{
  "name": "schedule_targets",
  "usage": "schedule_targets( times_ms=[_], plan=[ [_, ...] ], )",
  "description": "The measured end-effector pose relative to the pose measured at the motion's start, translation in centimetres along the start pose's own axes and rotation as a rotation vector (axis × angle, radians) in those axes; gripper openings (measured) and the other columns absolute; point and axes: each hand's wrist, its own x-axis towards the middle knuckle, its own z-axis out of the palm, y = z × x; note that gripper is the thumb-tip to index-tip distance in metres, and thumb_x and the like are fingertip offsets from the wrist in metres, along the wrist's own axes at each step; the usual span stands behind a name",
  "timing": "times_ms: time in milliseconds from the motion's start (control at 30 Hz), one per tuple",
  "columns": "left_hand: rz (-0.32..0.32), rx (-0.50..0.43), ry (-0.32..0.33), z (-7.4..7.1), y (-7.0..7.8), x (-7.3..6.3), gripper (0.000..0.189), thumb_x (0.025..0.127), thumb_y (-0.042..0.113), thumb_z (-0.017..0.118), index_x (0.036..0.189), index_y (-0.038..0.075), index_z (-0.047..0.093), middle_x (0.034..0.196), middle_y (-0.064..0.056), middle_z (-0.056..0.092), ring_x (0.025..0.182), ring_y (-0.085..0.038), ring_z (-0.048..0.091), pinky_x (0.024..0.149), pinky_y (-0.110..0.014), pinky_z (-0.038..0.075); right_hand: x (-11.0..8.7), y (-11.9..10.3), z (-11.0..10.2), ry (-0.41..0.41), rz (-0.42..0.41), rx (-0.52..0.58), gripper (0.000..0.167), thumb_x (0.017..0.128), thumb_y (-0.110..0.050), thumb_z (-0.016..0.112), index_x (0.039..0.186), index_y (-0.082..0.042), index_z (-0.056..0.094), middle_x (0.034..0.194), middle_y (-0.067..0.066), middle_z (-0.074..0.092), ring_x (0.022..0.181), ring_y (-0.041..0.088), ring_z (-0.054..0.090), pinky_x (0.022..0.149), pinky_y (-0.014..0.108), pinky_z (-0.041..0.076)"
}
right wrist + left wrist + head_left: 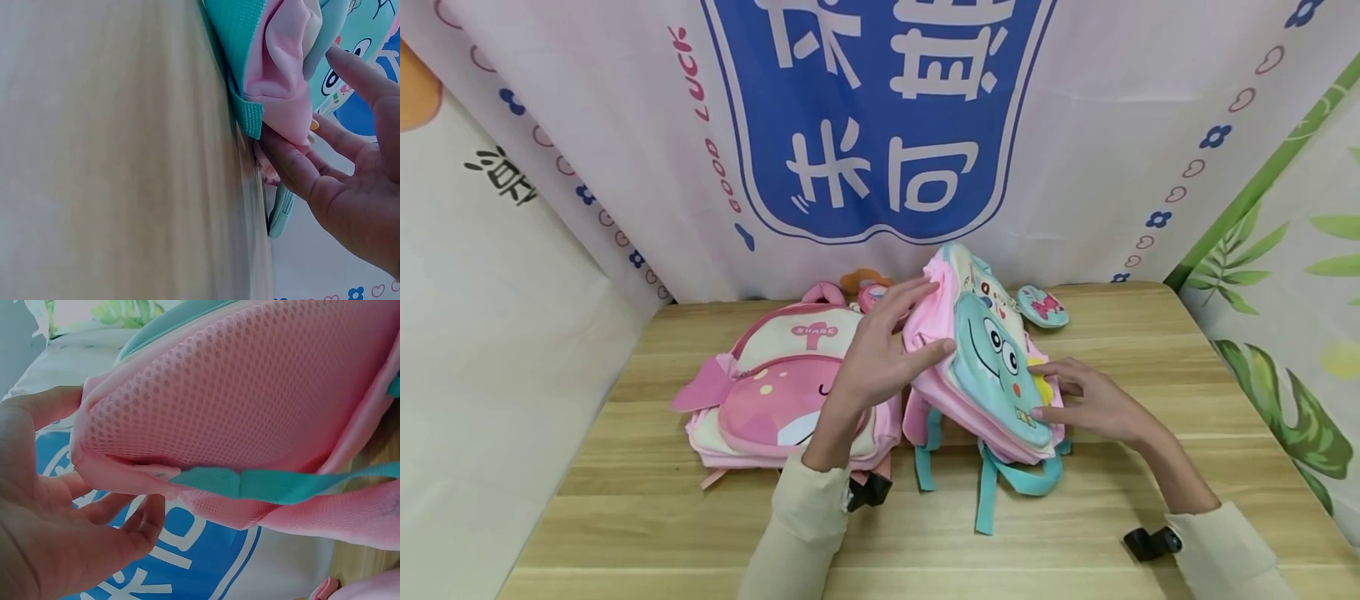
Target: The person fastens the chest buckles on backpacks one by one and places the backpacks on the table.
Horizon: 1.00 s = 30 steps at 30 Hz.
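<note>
A backpack [992, 350] in pink and teal, with a smiling cartoon face on its front pocket, leans tilted on the table, its left side raised. My left hand [880, 354] holds its left side, thumb at the front edge and fingers behind. In the left wrist view, pink mesh [219, 394] and a teal strap [250, 485] show near that hand. My right hand [1097, 402] grips the lower right side, thumb at the front. The right wrist view shows those fingers [294, 165] around the pink side fabric [287, 103]; some fingertips are hidden.
A second, pink and cream backpack [797, 392] lies to the left, close beside the first. A round teal pouch [1042, 307] rests at the back right of the wooden table [1150, 350]. A printed cloth [1075, 125] hangs behind. Teal straps [987, 492] trail toward the front.
</note>
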Motion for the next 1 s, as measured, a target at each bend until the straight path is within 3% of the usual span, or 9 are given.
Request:
schedule_targets(
  times_ms=[300,767,1000],
  plan=[
    [-0.004,-0.018,0.038,0.37,0.16,0.03,0.075,0.087,0.032,0.083,0.156,0.02,0.057,0.167,-0.001,0.049,0.153,-0.026,0.048,0.121,-0.051,0.048,0.08,-0.22,0.3,-0.001,-0.023,0.019,0.072,0.096,-0.039,0.082,0.155,-0.009,0.055,0.158,0.024,0.048,0.145,0.052,0.051,0.118,0.065,0.045],
    [0.069,-0.055,0.102,0.97,0.4,-0.16,0.073,0.088,0.025,0.088,0.154,0.013,0.058,0.16,-0.007,0.056,0.136,-0.025,0.061,0.116,-0.043,0.053,0.06,-0.51,0.67,-0.009,-0.038,0.062,0.071,0.097,-0.033,0.082,0.156,-0.007,0.052,0.16,0.026,0.046,0.147,0.052,0.049,0.119,0.064,0.044],
    [0.105,-0.079,0.135,0.83,0.45,-0.11,0.071,0.088,0.022,0.089,0.152,0.009,0.06,0.157,-0.008,0.059,0.137,-0.025,0.061,0.117,-0.041,0.052,0.2,-0.51,0.92,-0.016,-0.036,0.095,0.071,0.098,-0.032,0.081,0.157,-0.007,0.051,0.164,0.027,0.042,0.148,0.053,0.048,0.118,0.063,0.046]
  ],
)
